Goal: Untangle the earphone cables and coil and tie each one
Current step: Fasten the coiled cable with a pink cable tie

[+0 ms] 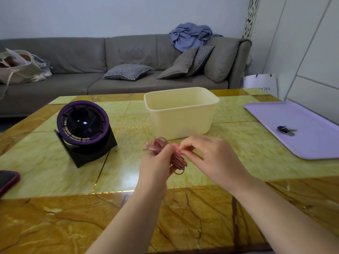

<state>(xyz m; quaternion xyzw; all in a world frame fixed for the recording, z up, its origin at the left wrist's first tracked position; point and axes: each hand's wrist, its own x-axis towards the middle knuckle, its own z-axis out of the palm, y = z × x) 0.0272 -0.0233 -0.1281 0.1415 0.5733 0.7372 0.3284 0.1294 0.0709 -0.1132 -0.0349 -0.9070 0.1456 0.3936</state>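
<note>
At the far left edge of the marbled yellow table (55, 173) lies a dark phone in a maroon case (7, 181), only partly in view. Further in stands a small purple-rimmed desk fan (83, 125) on a black base, tilted back. Near the middle of the table, raised above its surface, the person's left hand (156, 166) has its fingers curled round the waist of a coiled, dusty-pink earphone cable (159, 144). The cable's loops fan out above the hand and also hang below it. Just to the right, a small bright pink tie (175, 146) shows at the middle of the coil. The right hand (212, 158) meets the coil there, fingertips bent in and pinching at the tie, though motion blur hides exactly how the tie sits. Directly behind the hands stands a cream plastic tub (181, 121), apart from the coil. At the right a lilac tray (315, 149) lies on the table with a bunch of keys (286, 130) on it. A grey sofa (73, 57) with cushions runs along the wall behind.
</note>
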